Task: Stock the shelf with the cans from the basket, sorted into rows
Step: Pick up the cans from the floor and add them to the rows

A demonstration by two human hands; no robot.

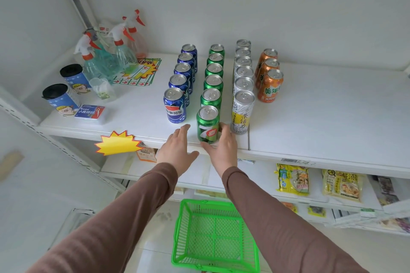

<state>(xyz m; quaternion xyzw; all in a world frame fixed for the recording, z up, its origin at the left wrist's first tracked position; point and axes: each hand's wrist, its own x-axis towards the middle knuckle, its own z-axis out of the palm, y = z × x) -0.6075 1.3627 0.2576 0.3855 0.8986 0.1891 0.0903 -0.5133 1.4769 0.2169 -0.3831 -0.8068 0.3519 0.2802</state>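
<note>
Four rows of cans stand on the white shelf (310, 117): blue cans (175, 105), green cans (213, 83), silver cans (243, 111) and three orange cans (269, 85). My right hand (223, 148) grips the front green can (207, 124) at the shelf's front edge, at the head of the green row. My left hand (177, 150) hovers just left of that can, fingers spread, holding nothing. The green basket (184, 228) sits on the floor below and shows no cans inside.
Spray bottles (104, 60), two black-lidded tubs (60, 99), a clear cup (102, 88) and a card pack (91, 112) fill the shelf's left part. A yellow starburst tag (117, 143) hangs off the front edge. Snack packets (292, 178) lie on lower shelves.
</note>
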